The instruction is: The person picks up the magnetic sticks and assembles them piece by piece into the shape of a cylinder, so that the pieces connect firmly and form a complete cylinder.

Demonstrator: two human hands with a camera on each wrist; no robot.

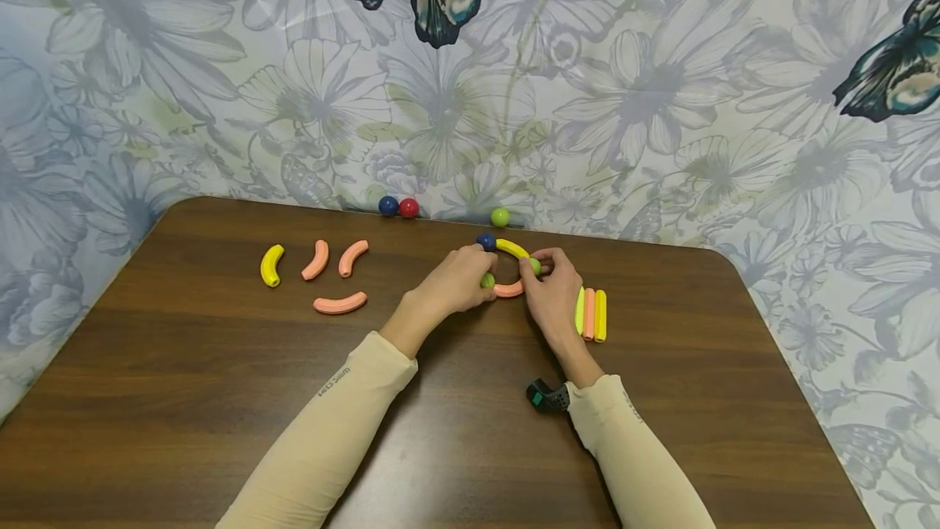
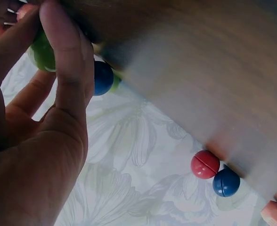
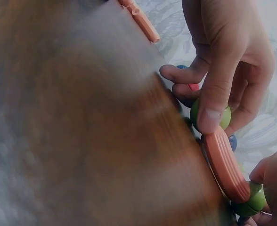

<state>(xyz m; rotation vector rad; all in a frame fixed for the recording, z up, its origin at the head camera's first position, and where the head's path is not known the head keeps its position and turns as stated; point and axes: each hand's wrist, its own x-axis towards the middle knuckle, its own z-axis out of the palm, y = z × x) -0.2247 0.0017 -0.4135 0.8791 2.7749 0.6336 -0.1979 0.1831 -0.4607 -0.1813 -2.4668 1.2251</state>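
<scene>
Hands both pinching green balls: left hand (image 1: 457,277) on near-left ball (image 1: 487,280), right hand (image 1: 554,288) on ball (image 1: 534,266) beside pink curve (image 1: 508,290). Probably light, stiff, slick plastic; grip at balls.

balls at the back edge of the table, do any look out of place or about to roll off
Somewhat. The blue ball and red ball sit touching each other at the table's far edge against the floral cloth, and a green ball lies alone further right, all apart from the ring in the hands. Nothing looks damaged.
</scene>
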